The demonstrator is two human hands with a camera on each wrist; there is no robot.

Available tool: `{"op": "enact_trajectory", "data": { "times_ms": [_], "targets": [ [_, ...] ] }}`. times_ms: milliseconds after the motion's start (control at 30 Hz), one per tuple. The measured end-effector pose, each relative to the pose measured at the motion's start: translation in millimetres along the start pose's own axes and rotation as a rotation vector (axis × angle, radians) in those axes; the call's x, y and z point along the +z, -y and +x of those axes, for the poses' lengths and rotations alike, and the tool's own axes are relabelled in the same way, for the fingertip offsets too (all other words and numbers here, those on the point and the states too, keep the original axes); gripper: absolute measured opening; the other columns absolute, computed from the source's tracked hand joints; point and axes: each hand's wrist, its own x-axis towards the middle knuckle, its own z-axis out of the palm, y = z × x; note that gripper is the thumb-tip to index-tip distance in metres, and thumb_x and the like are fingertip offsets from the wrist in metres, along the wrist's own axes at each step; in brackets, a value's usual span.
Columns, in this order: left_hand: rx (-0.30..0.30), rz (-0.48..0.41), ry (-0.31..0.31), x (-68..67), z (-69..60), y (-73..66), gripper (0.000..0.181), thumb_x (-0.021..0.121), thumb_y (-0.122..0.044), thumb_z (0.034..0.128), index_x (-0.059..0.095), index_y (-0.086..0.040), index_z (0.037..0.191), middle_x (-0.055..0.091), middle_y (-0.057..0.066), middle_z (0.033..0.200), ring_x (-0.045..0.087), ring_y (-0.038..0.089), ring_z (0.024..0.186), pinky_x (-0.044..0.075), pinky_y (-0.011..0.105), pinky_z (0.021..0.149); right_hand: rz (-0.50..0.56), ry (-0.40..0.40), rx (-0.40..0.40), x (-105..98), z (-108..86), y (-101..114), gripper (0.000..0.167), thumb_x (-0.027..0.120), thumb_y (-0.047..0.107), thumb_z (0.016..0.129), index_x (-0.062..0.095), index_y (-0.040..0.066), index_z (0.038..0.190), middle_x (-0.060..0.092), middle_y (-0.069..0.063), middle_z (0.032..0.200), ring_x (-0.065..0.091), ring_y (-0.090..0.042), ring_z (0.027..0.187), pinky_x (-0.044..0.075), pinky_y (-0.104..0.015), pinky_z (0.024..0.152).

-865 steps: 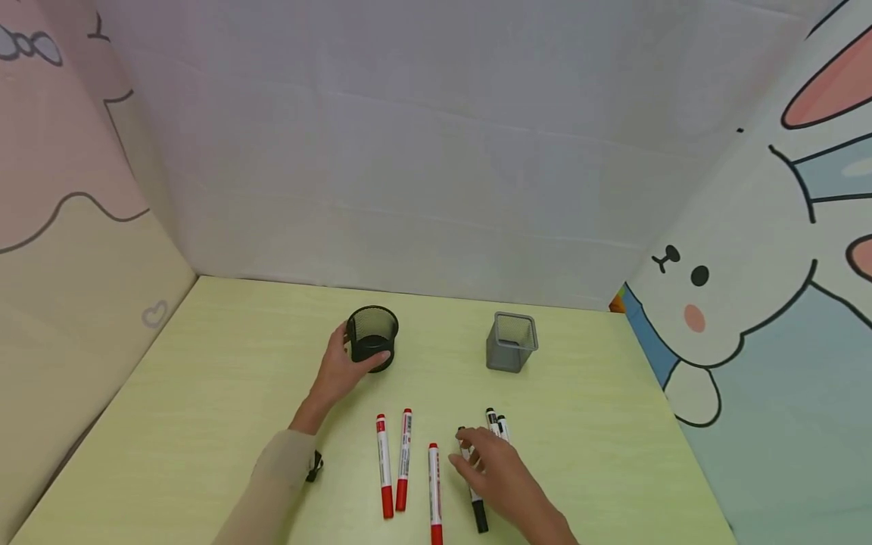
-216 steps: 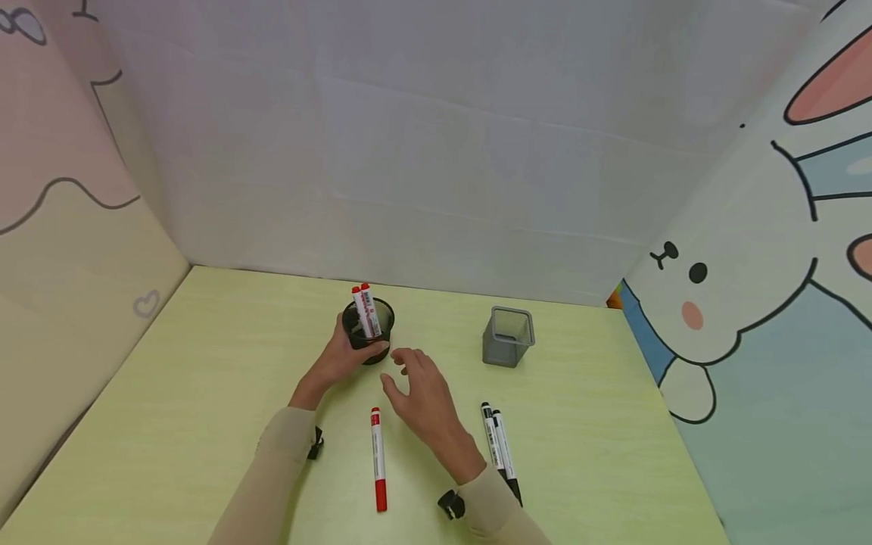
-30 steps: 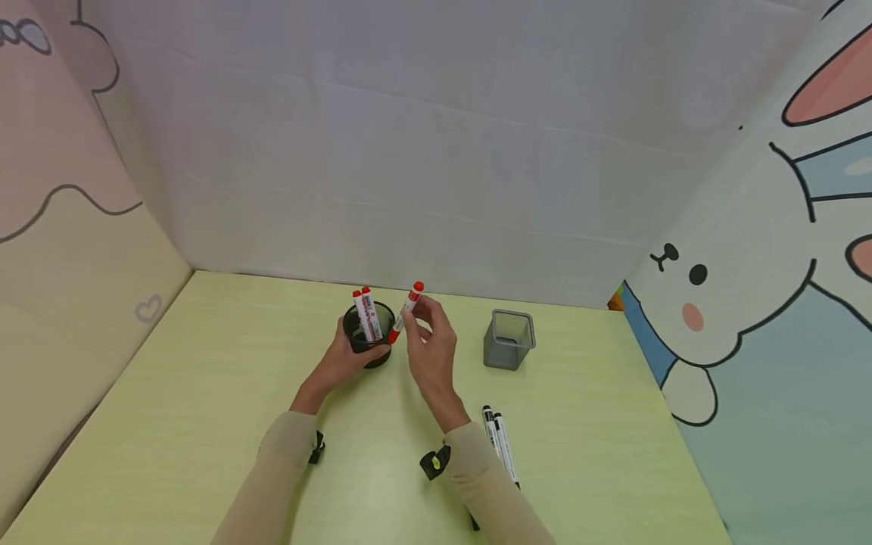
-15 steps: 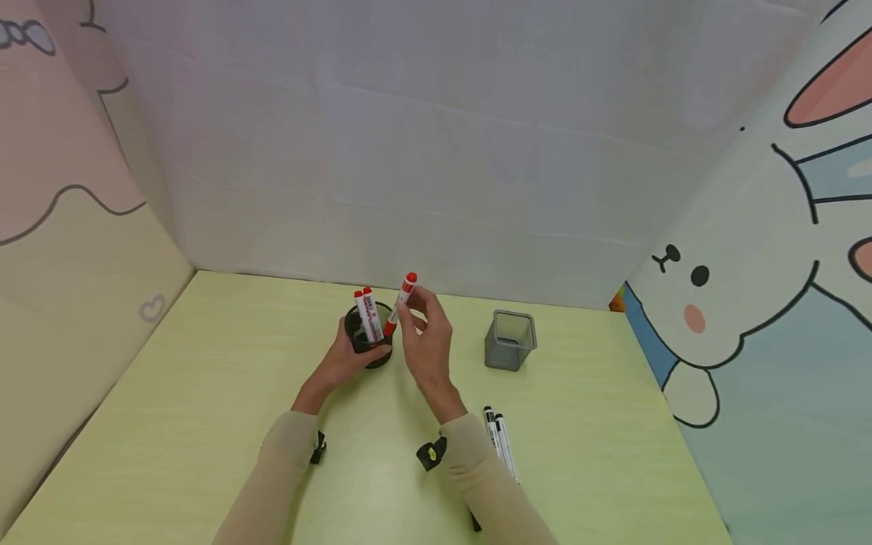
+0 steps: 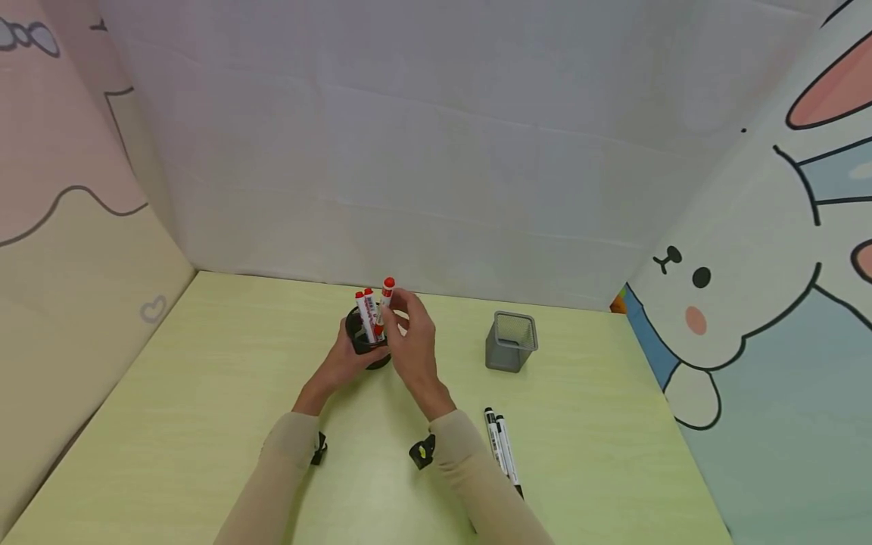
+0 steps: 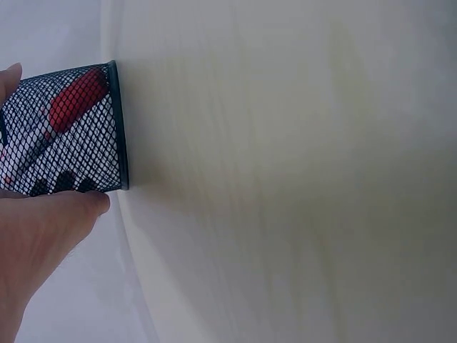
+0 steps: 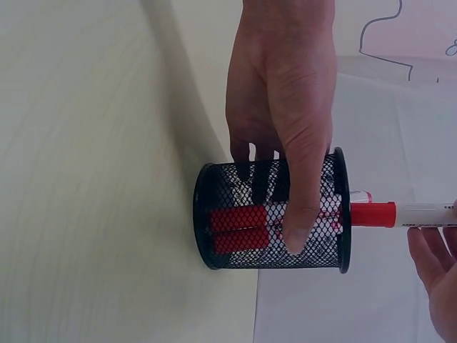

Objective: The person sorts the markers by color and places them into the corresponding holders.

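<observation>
My left hand (image 5: 343, 365) grips the round black mesh cup (image 5: 358, 342) from its left side. In the right wrist view the left thumb lies across the mesh of the cup (image 7: 275, 246), and two red-capped markers stand inside. Pinched in my right hand (image 5: 415, 342) is a third red marker (image 5: 387, 291), held nearly upright over the cup. Its red lower end (image 7: 373, 214) is at the cup's rim in the right wrist view. The left wrist view shows the cup (image 6: 86, 153) between the left thumb and fingers (image 6: 9, 81).
A grey square mesh holder (image 5: 511, 344) stands on the table to the right. Two black-capped markers (image 5: 507, 450) lie in front of it, beside the right sleeve, and a dark tip shows by that sleeve. White cloth (image 5: 409, 151) rises behind the table.
Over the last second my right hand has moved left with the red marker, from the cup's right side to above its opening, and the marker stands more upright. My left hand still holds the cup.
</observation>
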Motion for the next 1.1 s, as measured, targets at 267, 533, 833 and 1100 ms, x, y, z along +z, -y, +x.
{"op": "enact_trajectory", "data": {
  "times_ms": [267, 533, 833, 1100],
  "targets": [
    [0.067, -0.021, 0.016, -1.0, 0.7, 2.6, 0.089, 0.073, -0.007, 0.0951, 0.008, -0.003, 0.155, 0.026, 0.024, 0.157, 0.038, 0.04, 0.139, 0.032, 0.055, 0.116, -0.096, 0.13, 0.017, 6.4, -3.9, -8.3, 0.031, 0.064, 0.004, 0.101, 0.058, 0.003, 0.132, 0.065, -0.012, 0.117, 0.065, -0.02, 0.108, 0.057, -0.028, 0.09],
    [0.203, -0.057, 0.042, -1.6, 3.5, 10.3, 0.08, 0.069, 0.004, 0.0949, 0.013, -0.003, 0.152, 0.035, 0.025, 0.154, 0.051, 0.041, 0.131, 0.045, 0.02, 0.1, -0.175, 0.274, -0.011, 9.0, -5.7, -12.4, 0.032, 0.06, 0.009, 0.104, 0.055, 0.002, 0.135, 0.063, -0.012, 0.122, 0.065, -0.021, 0.111, 0.054, -0.025, 0.093],
    [0.251, -0.118, 0.079, -1.8, 4.1, 12.9, 0.077, 0.061, 0.011, 0.0951, 0.014, -0.003, 0.154, 0.039, 0.026, 0.154, 0.048, 0.044, 0.136, 0.045, 0.022, 0.104, -0.314, 0.4, -0.05, 10.5, -4.4, -12.3, 0.04, 0.058, 0.011, 0.105, 0.05, 0.001, 0.143, 0.062, -0.012, 0.128, 0.064, -0.022, 0.111, 0.055, -0.029, 0.092],
    [0.251, -0.104, 0.096, -2.5, 4.0, 13.2, 0.072, 0.054, 0.008, 0.1002, 0.012, 0.0, 0.158, 0.036, 0.026, 0.157, 0.044, 0.032, 0.138, 0.041, 0.015, 0.101, -0.415, 0.521, -0.103, 13.2, -1.4, -13.4, 0.033, 0.053, 0.013, 0.108, 0.05, 0.004, 0.14, 0.059, -0.012, 0.13, 0.061, -0.02, 0.108, 0.053, -0.029, 0.089]
  ]
}}
